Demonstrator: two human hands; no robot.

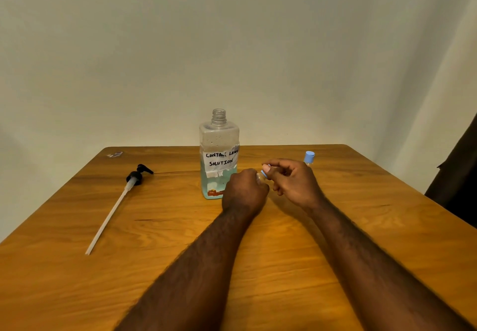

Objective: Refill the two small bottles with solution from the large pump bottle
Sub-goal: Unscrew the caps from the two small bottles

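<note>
Frame centre, your left hand [245, 192] wraps a small bottle [259, 178], your right hand [293, 183] pinches its blue cap [264, 173], just right of the open large bottle [219, 147].

Paper label [221, 161]: sitting on the front of the large bottle [219, 134], white, handwritten in black capitals.
Line 1: reading "CONTACT LENS", the second T smudged, the final S curving round the bottle's edge.
Line 2: reading "SOLUTION".
Lower sticker [215, 193]: showing reddish-brown print near the bottle's base, too small to read.
Scrap [114, 154]: lying at the table's [335, 227] far left corner, its print not resolving.
</note>
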